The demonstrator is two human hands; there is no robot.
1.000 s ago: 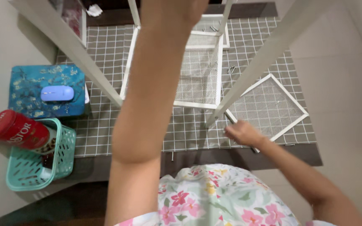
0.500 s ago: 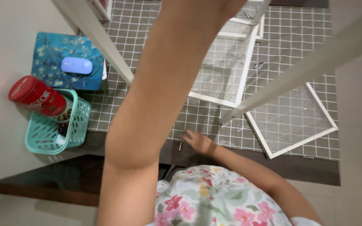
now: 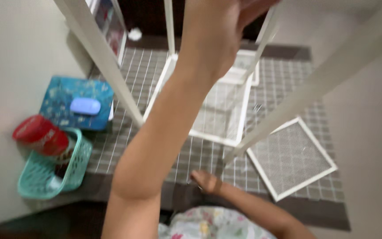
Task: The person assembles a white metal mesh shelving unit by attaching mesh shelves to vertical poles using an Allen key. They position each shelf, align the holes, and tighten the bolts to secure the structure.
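Hands first: our left hand (image 3: 219, 31) is raised close to the lens at the top of the rack (image 3: 219, 110), fingers loosely curled near an upright; whether it grips a pole we can't tell, as the top edge cuts the fingers off. Our right hand (image 3: 206, 181) is down low on the mat (image 3: 288, 75), fingers bent, resting at the mat's near edge beside the foot of the slanting pole (image 3: 315, 84); it looks to hold nothing, tho blur hides the fingertips.

Progress, as we judge it: the rack frame stands on the mat w/ its white uprights up and one mesh shelf (image 3: 222, 115) seated low inside. A second mesh panel (image 3: 290, 157) lies flat on the mat, well apart to the right, not yet fitted. So approx. halfway.

Off to the left sit a teal basket (image 3: 51, 172) w/ a red can (image 3: 40, 135) lying on its rim, a blue box (image 3: 76, 108), and a lilac mouse (image 3: 85, 106) on top of it.

Vs the prior frames: our right hand has left the loose panel's corner and moved left toward the body. The view has swung too, so the basket sits lower in frame.
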